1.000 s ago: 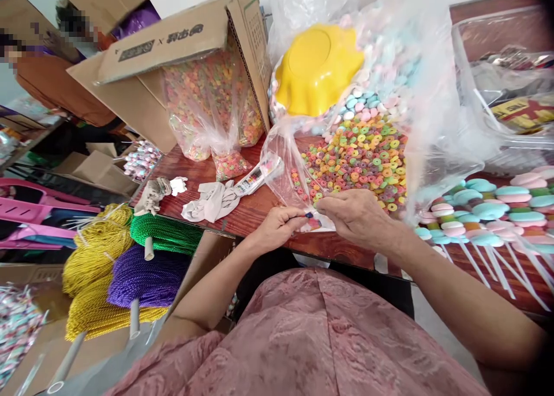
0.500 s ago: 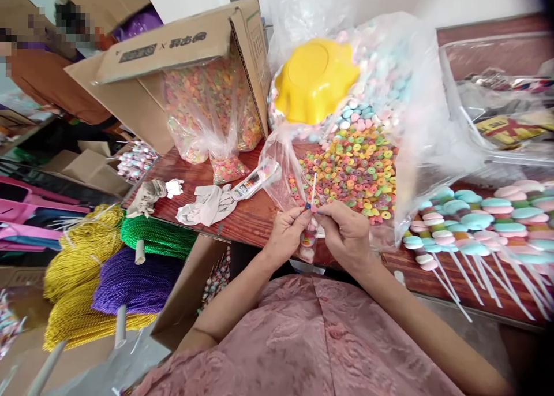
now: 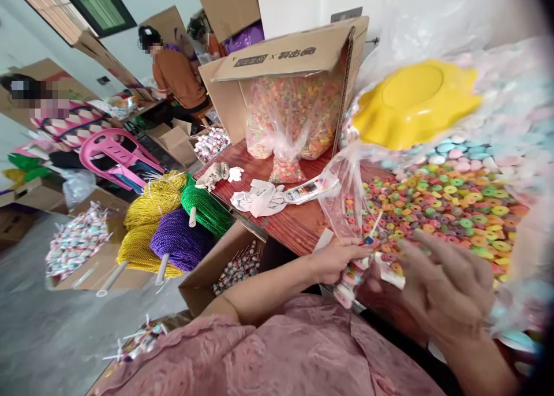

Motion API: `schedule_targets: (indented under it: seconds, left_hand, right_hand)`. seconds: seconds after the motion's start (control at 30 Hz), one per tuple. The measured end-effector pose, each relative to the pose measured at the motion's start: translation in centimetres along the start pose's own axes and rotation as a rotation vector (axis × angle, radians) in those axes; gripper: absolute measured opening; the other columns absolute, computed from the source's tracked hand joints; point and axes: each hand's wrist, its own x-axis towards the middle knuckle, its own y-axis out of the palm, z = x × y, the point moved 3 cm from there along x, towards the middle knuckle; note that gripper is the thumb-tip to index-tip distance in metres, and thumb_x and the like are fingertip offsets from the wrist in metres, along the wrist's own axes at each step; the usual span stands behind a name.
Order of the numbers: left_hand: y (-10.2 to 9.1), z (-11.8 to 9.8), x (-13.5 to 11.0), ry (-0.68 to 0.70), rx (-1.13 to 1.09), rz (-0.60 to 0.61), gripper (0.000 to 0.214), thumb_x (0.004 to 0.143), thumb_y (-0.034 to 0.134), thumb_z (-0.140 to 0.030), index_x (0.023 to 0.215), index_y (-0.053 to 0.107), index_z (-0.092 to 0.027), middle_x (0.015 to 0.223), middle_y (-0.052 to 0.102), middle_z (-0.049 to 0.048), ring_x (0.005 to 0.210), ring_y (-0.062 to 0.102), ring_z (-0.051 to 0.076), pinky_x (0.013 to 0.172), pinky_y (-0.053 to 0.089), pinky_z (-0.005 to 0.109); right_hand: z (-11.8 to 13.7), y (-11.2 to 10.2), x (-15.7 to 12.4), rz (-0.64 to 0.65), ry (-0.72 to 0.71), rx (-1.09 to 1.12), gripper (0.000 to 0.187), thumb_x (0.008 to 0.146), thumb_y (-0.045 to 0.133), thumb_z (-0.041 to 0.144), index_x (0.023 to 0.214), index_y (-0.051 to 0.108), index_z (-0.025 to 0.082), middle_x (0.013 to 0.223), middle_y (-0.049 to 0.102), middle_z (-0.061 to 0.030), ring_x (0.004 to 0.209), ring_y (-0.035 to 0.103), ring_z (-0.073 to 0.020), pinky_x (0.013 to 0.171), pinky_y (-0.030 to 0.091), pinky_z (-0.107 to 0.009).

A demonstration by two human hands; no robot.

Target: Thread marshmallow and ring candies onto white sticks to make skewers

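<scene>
My left hand (image 3: 337, 260) is closed around a wrapped candy skewer (image 3: 346, 292). The skewer has a clear wrapper, pink and white sweets low down, a blue tie near my fingertips and a thin white stick pointing up. Apart from it, to the right, my right hand (image 3: 450, 286) is blurred by motion, with its fingers stretched out and nothing visible in them. Behind both hands lies a heap of ring-shaped gummies (image 3: 450, 205) in many colours. Pink, blue and white round sweets (image 3: 463, 153) lie beyond, under a yellow scalloped bowl (image 3: 415, 101) turned upside down.
An opened carton (image 3: 277, 55) holds a bag of gummies (image 3: 281, 113). Beside it are a pale glove (image 3: 259, 198) and a printed packet (image 3: 311, 188). Cord bundles (image 3: 182, 240) and a carton of wrapped skewers (image 3: 238, 269) stand left below the table. Other people (image 3: 177, 75) sit farther back.
My right hand has let go of the tie area and moved away to the right. The left hand keeps the candy skewer. The view has turned left, showing more of the room.
</scene>
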Motion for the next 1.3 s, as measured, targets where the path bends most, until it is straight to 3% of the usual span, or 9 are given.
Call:
schedule_targets:
  seconds: [0.1, 0.27, 0.37, 0.57, 0.73, 0.9, 1.1, 1.2, 1.3]
  left_hand:
    - [-0.8, -0.4, -0.6, -0.165, 0.049, 0.246, 0.038, 0.059, 0.082, -0.039, 0.071, 0.058, -0.013, 0.056, 0.060, 0.0004, 0.043, 0.052, 0.009, 0.046, 0.044, 0.022]
    - [-0.1, -0.6, -2.5, -0.370, 0.254, 0.505, 0.034, 0.071, 0.076, -0.042, 0.081, 0.059, -0.014, 0.060, 0.055, -0.0022, 0.047, 0.047, 0.008, 0.054, 0.046, 0.025]
    - [0.5, -1.4, -3.3, -0.312, 0.692, 0.507, 0.037, 0.089, 0.054, -0.051, 0.076, 0.053, -0.016, 0.064, 0.052, -0.0019, 0.052, 0.046, 0.009, 0.057, 0.044, 0.025]
    - [1.4, -1.5, -4.7, 0.282, 1.762, 0.372, 0.024, 0.095, 0.039, -0.023, 0.086, 0.060, -0.014, 0.088, 0.060, 0.0079, 0.082, 0.056, 0.019, 0.078, 0.045, 0.034]
    - [1.0, -0.7, -3.5, 0.139, 1.337, 0.319, 0.030, 0.094, 0.040, -0.031, 0.075, 0.056, -0.015, 0.069, 0.054, 0.0017, 0.065, 0.054, 0.013, 0.064, 0.044, 0.025]
    - [2.3, 0.1, -2.7, -0.305, 1.024, 0.558, 0.032, 0.090, 0.049, -0.042, 0.074, 0.056, -0.015, 0.059, 0.048, -0.0034, 0.049, 0.045, 0.009, 0.049, 0.035, 0.021]
    - [4.7, 0.5, -2.2, 0.159, 1.432, 0.612, 0.031, 0.093, 0.045, -0.029, 0.072, 0.062, -0.014, 0.073, 0.060, 0.0022, 0.070, 0.051, 0.012, 0.070, 0.038, 0.026]
    - [4.7, 1.1, -1.3, 0.176, 1.371, 0.528, 0.034, 0.093, 0.043, -0.029, 0.064, 0.056, -0.015, 0.065, 0.054, -0.0003, 0.063, 0.046, 0.010, 0.064, 0.035, 0.024]
    - [4.7, 1.1, 0.5, 0.085, 1.122, 0.370, 0.032, 0.088, 0.047, -0.031, 0.060, 0.052, -0.016, 0.055, 0.045, -0.0036, 0.052, 0.041, 0.008, 0.052, 0.030, 0.022]
  right_hand:
    - [0.2, -0.8, -0.6, 0.319, -0.336, -0.080, 0.045, 0.089, 0.058, 0.018, 0.132, 0.059, 0.031, 0.127, 0.068, -0.0077, 0.119, 0.059, -0.0296, 0.094, 0.040, -0.048]
    - [2.4, -2.0, -1.1, 0.444, -0.374, -0.028, 0.026, 0.094, 0.046, 0.010, 0.111, 0.064, 0.019, 0.089, 0.073, -0.0046, 0.097, 0.060, -0.0227, 0.092, 0.034, -0.046]
    - [3.7, -1.6, -1.8, 0.617, -0.172, -0.098, 0.025, 0.092, 0.045, 0.010, 0.074, 0.060, 0.018, 0.066, 0.061, -0.0034, 0.075, 0.053, -0.0197, 0.078, 0.033, -0.040]
    - [4.9, -0.5, -4.7, 0.818, 0.500, 0.035, 0.024, 0.090, 0.044, 0.009, 0.074, 0.060, 0.016, 0.070, 0.062, -0.0042, 0.070, 0.050, -0.0166, 0.064, 0.032, -0.030]
    - [5.6, -2.5, -3.9, 0.529, 0.371, -0.069, 0.022, 0.097, 0.046, 0.022, 0.106, 0.065, 0.016, 0.097, 0.068, -0.0088, 0.098, 0.052, -0.0228, 0.079, 0.033, -0.036]
    - [6.1, -4.1, -6.0, 0.536, 0.207, -0.051, 0.031, 0.094, 0.042, 0.015, 0.070, 0.060, 0.018, 0.064, 0.060, -0.0012, 0.069, 0.048, -0.0158, 0.070, 0.030, -0.035]
    - [3.8, -6.6, -8.4, 0.547, 0.615, 0.094, 0.025, 0.097, 0.053, 0.029, 0.081, 0.071, 0.022, 0.077, 0.071, -0.0014, 0.076, 0.059, -0.0157, 0.070, 0.039, -0.030]
    - [1.3, -8.0, -8.6, 0.385, 0.729, -0.076, 0.023, 0.095, 0.054, 0.031, 0.087, 0.075, 0.024, 0.083, 0.074, -0.0028, 0.077, 0.063, -0.0175, 0.072, 0.042, -0.031]
    - [-0.7, -8.1, -8.4, 0.438, 0.699, -0.363, 0.024, 0.094, 0.053, 0.027, 0.092, 0.076, 0.023, 0.082, 0.072, -0.0048, 0.078, 0.062, -0.0198, 0.071, 0.040, -0.032]
